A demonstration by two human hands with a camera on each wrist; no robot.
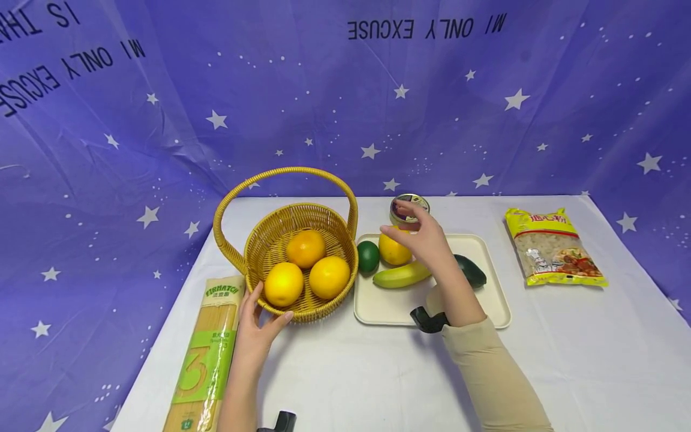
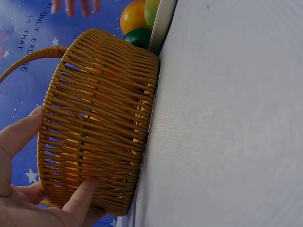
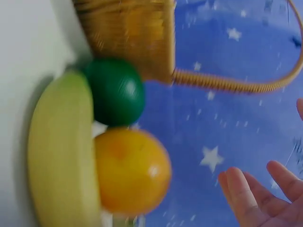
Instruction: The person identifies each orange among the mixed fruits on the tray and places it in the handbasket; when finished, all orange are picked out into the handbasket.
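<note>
A woven basket (image 1: 302,207) with a tall handle holds three oranges (image 1: 306,248). My left hand (image 1: 256,333) holds the basket's near left side, thumb at the rim and a finger against the outer weave in the left wrist view. My right hand (image 1: 423,240) hovers over a cream tray (image 1: 378,309), fingers spread and holding nothing. Below it on the tray is another orange (image 3: 132,170), apart from the fingers in the right wrist view. Beside that orange lie a banana (image 3: 61,156) and a round dark green fruit (image 3: 116,92). My right arm partly hides a dark green item (image 1: 471,271) and a pale one.
A spaghetti packet (image 1: 207,354) lies left of the basket. Behind the tray stands a round tin (image 1: 402,204), partly covered by my right hand. To the right lies a yellow pasta bag (image 1: 556,247). A purple starry curtain (image 1: 432,120) hangs behind the white-covered table (image 1: 351,378).
</note>
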